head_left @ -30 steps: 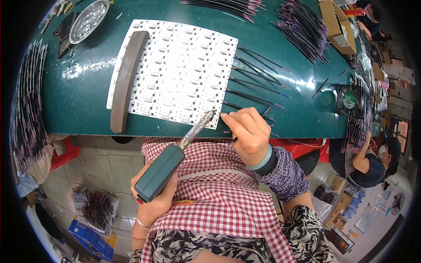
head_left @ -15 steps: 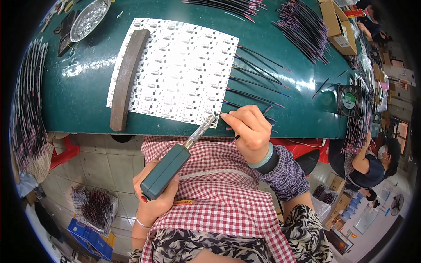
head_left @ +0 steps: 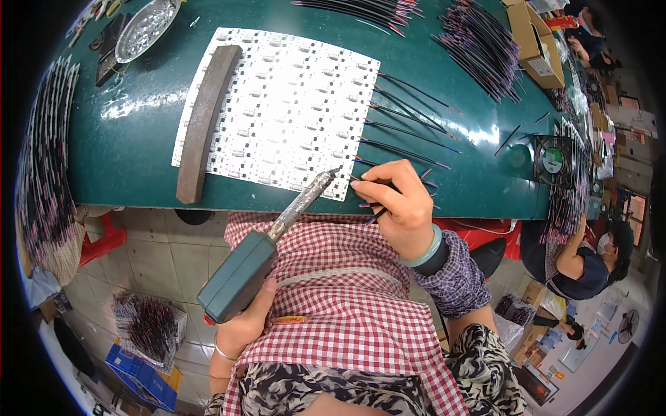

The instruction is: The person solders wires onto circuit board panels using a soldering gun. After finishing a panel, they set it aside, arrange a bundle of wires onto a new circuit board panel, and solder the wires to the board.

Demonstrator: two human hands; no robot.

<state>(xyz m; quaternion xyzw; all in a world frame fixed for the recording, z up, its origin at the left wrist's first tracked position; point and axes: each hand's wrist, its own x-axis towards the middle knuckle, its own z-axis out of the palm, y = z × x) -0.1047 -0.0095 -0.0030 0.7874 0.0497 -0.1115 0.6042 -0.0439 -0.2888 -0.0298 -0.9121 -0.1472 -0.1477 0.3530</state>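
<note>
A soldering iron (head_left: 239,277) with a dark green body lies in my left hand (head_left: 244,324), which is closed around it. Its tip is over the lower right corner of a white circuit board sheet (head_left: 267,118) with many small parts. Thumb and fingers of my right hand (head_left: 406,208) pinch a thin wire at the sheet's right edge, close to the iron tip; most of that wire is hidden by the hand. Several dark wires (head_left: 409,145) stick out to the right from the same edge, above my right hand. Loose wire ends show beside and under the palm.
A brown bar (head_left: 205,132) rests across the sheet's left part. On the green table (head_left: 132,152) are a metal dish (head_left: 146,31), wire bundles (head_left: 479,48), a cardboard box (head_left: 535,45) and a black fan (head_left: 553,161). Wired strips (head_left: 45,159) hang at far left. A co-worker (head_left: 590,256) sits at right.
The soldering iron has moved down and left in my left hand, and its tip now sits a little higher, off the wire's end. My right hand has shifted slightly right.
</note>
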